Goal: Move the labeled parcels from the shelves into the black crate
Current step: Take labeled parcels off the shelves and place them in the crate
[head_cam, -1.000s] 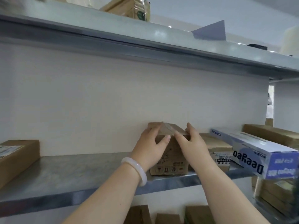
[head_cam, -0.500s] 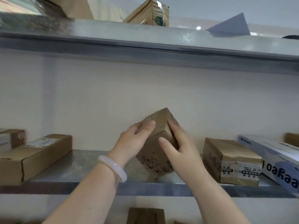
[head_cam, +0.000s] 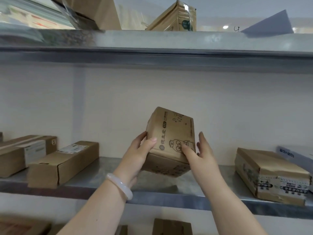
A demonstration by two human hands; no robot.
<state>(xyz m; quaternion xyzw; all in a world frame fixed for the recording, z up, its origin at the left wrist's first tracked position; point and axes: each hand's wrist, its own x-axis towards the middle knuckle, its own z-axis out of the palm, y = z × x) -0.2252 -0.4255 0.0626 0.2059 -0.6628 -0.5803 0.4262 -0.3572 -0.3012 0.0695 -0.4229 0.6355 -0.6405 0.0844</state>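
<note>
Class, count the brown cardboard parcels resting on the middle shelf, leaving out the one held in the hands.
3: a far-left box and a long box beside it, plus one taped box at the right. More may lie beyond the frame edges.

Metal shelf [head_cam: 94, 182] bearing cardboard parcels [head_cam: 64, 160]

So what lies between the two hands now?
The head view shows a printed cardboard box, tilted, between the left hand and the right hand; both hold it.
</note>
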